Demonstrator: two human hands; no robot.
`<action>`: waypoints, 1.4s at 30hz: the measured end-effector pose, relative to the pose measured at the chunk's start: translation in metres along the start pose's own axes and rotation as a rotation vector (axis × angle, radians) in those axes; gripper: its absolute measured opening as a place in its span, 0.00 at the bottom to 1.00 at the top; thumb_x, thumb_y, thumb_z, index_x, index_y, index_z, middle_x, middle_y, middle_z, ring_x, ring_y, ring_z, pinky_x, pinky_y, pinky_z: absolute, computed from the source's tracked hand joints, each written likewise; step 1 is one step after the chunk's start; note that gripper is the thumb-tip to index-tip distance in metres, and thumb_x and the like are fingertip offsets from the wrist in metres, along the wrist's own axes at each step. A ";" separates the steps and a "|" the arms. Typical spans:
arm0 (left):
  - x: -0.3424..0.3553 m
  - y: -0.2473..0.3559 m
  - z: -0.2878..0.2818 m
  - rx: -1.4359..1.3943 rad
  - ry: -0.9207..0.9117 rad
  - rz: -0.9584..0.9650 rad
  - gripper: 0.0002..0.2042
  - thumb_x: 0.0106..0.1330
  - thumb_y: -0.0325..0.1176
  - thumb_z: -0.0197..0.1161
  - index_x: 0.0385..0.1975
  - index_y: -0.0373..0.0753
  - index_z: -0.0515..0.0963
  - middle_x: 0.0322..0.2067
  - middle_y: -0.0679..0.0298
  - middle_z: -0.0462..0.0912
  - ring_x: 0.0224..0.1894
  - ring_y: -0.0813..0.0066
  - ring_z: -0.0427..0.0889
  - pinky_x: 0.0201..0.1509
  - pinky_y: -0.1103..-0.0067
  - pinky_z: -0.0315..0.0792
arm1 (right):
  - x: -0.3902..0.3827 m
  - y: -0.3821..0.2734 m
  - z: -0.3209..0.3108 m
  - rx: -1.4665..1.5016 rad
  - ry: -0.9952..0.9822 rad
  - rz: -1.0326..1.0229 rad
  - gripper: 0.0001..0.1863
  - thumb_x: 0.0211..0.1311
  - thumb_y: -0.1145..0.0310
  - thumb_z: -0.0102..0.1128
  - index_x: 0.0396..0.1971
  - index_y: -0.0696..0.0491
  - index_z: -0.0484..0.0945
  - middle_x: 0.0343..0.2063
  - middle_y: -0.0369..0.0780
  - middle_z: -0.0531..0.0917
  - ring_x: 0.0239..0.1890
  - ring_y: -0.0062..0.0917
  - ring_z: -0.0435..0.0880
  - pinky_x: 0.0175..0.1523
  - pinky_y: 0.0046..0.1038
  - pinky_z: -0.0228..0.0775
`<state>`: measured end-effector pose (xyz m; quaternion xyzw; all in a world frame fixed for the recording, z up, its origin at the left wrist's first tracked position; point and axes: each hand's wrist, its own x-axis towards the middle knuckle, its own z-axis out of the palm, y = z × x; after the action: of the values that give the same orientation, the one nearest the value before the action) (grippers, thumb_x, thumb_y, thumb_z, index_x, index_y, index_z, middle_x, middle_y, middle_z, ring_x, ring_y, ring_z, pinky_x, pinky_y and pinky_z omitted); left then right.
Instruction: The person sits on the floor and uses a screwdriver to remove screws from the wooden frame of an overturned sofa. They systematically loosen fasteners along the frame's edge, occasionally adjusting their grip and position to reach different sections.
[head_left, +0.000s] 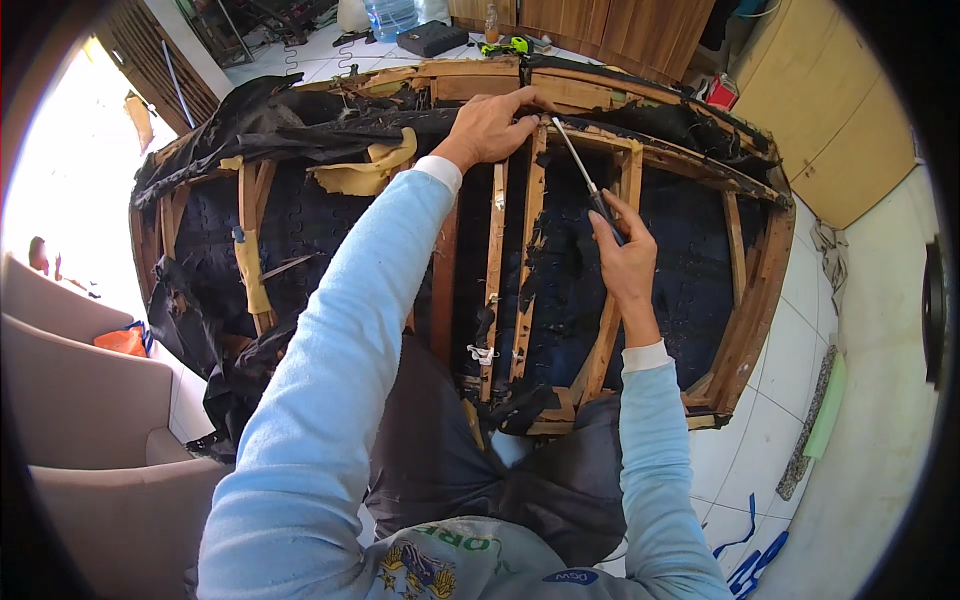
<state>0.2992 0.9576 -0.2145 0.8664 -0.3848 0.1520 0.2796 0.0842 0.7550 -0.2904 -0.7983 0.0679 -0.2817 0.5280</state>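
In front of me lies a stripped wooden furniture frame point(527, 270), with torn black fabric point(290, 135) hanging along its far rail. My right hand point(628, 255) is wrapped round the dark handle of a screwdriver point(577, 155). Its metal shaft slants up and left, and the tip meets the far rail near the middle. Just left of that tip, my left hand point(490, 125) has thumb and fingers closed at the edge of the black fabric on the rail. Part of its grip is hidden. A scrap of yellow foam point(370, 172) hangs left of that hand.
Grey-brown armchairs point(90, 400) stand at the left. Beyond the frame are a black case point(432, 38), a bright green tool point(507, 46) and a large blue water bottle point(390, 18). Blue straps point(755, 565) and a green roll point(826, 405) lie on the tiles at right.
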 end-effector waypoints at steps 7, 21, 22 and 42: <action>-0.001 -0.004 0.003 -0.030 0.043 0.037 0.16 0.75 0.45 0.59 0.60 0.61 0.84 0.38 0.55 0.92 0.46 0.47 0.90 0.53 0.57 0.80 | -0.002 -0.027 0.005 -0.248 0.061 -0.121 0.19 0.76 0.60 0.70 0.59 0.55 0.87 0.46 0.53 0.92 0.43 0.45 0.94 0.47 0.39 0.84; 0.002 -0.007 0.007 -0.043 0.031 0.027 0.25 0.72 0.41 0.56 0.70 0.55 0.74 0.60 0.67 0.91 0.56 0.51 0.89 0.64 0.60 0.79 | 0.030 -0.042 -0.026 -0.617 -0.037 -0.209 0.20 0.78 0.47 0.64 0.46 0.52 0.84 0.29 0.42 0.85 0.28 0.44 0.88 0.31 0.37 0.78; 0.003 -0.007 0.008 -0.040 0.020 0.014 0.25 0.72 0.41 0.55 0.70 0.55 0.74 0.60 0.67 0.90 0.56 0.51 0.89 0.64 0.60 0.79 | 0.032 -0.036 -0.027 -0.543 -0.088 -0.143 0.22 0.79 0.45 0.63 0.46 0.52 0.84 0.27 0.41 0.84 0.24 0.40 0.87 0.27 0.34 0.76; 0.000 -0.006 0.001 -0.088 0.006 -0.003 0.18 0.69 0.41 0.58 0.57 0.54 0.85 0.55 0.61 0.92 0.54 0.50 0.90 0.60 0.61 0.81 | -0.021 -0.025 0.014 -0.281 0.164 -0.218 0.18 0.71 0.71 0.71 0.59 0.52 0.88 0.40 0.48 0.85 0.40 0.43 0.88 0.46 0.39 0.79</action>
<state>0.3039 0.9600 -0.2176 0.8533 -0.3892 0.1371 0.3188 0.0699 0.7857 -0.2804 -0.8411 0.0626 -0.3892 0.3702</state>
